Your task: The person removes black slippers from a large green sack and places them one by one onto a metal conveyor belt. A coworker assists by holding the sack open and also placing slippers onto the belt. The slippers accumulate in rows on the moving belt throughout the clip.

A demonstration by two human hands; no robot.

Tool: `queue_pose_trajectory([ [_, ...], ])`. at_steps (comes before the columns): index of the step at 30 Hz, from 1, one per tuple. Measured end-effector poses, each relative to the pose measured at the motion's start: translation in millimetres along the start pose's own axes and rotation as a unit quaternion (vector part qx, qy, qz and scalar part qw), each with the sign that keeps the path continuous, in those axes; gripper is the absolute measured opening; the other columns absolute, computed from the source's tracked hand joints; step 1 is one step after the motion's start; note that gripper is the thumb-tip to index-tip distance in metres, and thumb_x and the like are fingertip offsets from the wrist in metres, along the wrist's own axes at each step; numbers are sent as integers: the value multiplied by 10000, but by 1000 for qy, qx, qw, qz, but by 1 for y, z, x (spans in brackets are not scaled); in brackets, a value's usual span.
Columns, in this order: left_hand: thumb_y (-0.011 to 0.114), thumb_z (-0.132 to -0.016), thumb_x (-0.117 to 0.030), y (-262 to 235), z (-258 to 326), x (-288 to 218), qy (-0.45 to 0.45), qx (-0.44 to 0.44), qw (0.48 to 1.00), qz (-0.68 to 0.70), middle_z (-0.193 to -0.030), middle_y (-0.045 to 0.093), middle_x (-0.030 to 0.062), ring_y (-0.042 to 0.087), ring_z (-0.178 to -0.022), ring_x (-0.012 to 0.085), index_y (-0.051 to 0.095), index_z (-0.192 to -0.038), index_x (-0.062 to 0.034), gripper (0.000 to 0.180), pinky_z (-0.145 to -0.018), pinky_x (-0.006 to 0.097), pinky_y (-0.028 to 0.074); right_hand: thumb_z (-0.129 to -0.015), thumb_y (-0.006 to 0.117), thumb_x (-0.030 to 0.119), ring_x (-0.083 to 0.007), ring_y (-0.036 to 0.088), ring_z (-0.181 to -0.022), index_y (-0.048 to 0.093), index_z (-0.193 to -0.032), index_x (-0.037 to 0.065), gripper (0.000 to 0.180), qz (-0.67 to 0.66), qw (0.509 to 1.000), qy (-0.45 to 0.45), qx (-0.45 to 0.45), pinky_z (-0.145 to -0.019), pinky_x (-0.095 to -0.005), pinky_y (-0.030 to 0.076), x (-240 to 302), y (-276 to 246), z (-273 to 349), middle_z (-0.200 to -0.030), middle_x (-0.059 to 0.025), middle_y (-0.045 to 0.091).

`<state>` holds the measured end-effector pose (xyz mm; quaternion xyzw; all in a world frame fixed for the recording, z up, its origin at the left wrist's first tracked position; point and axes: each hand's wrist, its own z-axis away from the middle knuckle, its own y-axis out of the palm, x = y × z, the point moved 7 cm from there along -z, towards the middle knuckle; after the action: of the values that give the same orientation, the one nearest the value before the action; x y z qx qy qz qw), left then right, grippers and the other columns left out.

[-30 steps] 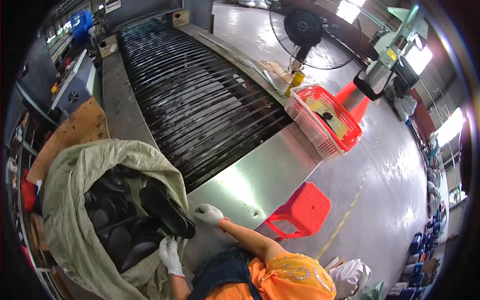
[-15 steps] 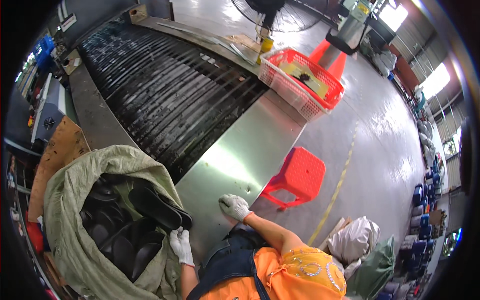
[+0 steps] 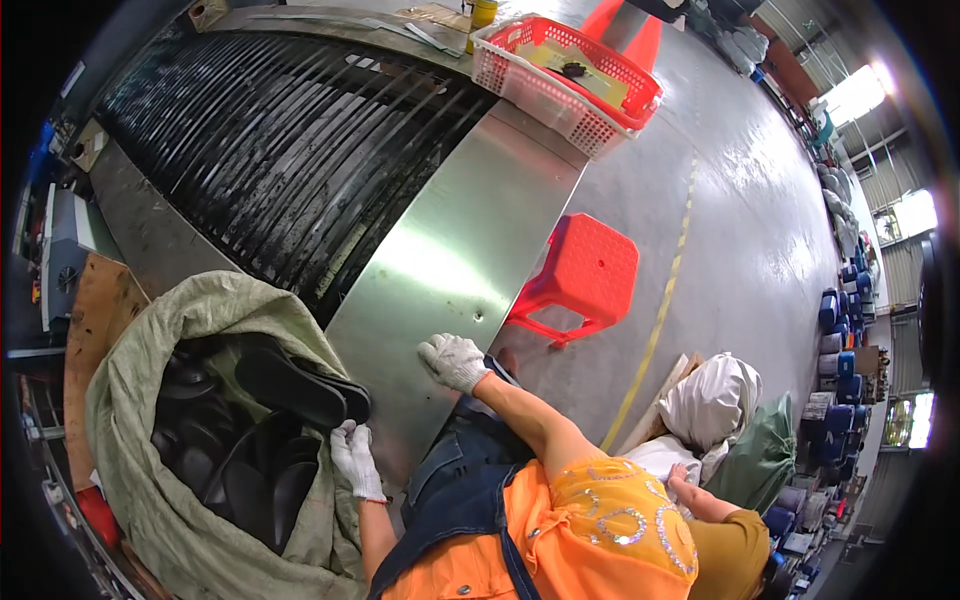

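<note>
At the left stands a wide-mouthed, pale green woven sack (image 3: 120,440), its rim rolled outward, with several black shoe soles (image 3: 250,490) heaped inside. A pair of black soles (image 3: 300,390) lies tilted across the sack's right rim. My left hand (image 3: 356,462), in a white knit glove, has its fingertips closed at the near end of this pair; the exact grip is partly hidden. To its right, my right hand (image 3: 453,362), gloved the same way, rests with curled fingers on the smooth metal sheet (image 3: 430,260). Nothing shows in that hand.
Beyond the sheet lies a dark slatted bed (image 3: 290,150). A red and white basket (image 3: 560,100) stands at its far right corner. Right of the sheet is a red plastic stool (image 3: 590,270). At the lower right, another person's hand (image 3: 690,490) is by a white sack (image 3: 712,400).
The view has shifted, so the bench and basket sit higher and further left. Another person's hand and sleeve have come into view at the lower right. My hands keep nearly the same places.
</note>
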<state>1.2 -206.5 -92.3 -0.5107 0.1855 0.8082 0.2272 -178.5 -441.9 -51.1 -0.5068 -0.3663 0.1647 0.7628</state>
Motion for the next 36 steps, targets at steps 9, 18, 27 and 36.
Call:
queue_pose_trajectory([
  [9,657,-884,47,3,6,-1,-16,44,999,10,-848,580,-21,516,-720,67,605,-981,-60,154,-663,229,444,-927,571,274,-354,659,-965,607,-1040,113,200,9,1000,15,2,-738,-498,563,0,-3,6,-1002,-146,643],
  [18,692,-879,-31,-1,2,5,48,12,995,-82,-808,596,-11,533,-700,69,613,-961,-48,115,-629,223,438,-859,615,240,-360,654,-961,607,-1030,124,207,3,1000,4,-13,-772,-500,554,2,-10,0,-987,-144,639],
  [27,700,-872,-67,3,17,-24,17,-46,992,-120,-817,620,-12,564,-768,74,638,-934,-45,91,-727,260,474,-936,606,290,-394,642,-889,652,-1054,169,175,24,996,-31,-76,-744,-519,515,-1,13,0,-995,-170,656],
  [36,645,-961,-89,13,27,-29,8,-117,968,220,-1232,631,149,648,-1068,185,512,-1344,80,438,-897,348,547,-996,584,370,-156,650,-726,602,-1286,-9,477,-461,877,12,131,-612,-276,521,48,19,-89,-914,-67,705],
])
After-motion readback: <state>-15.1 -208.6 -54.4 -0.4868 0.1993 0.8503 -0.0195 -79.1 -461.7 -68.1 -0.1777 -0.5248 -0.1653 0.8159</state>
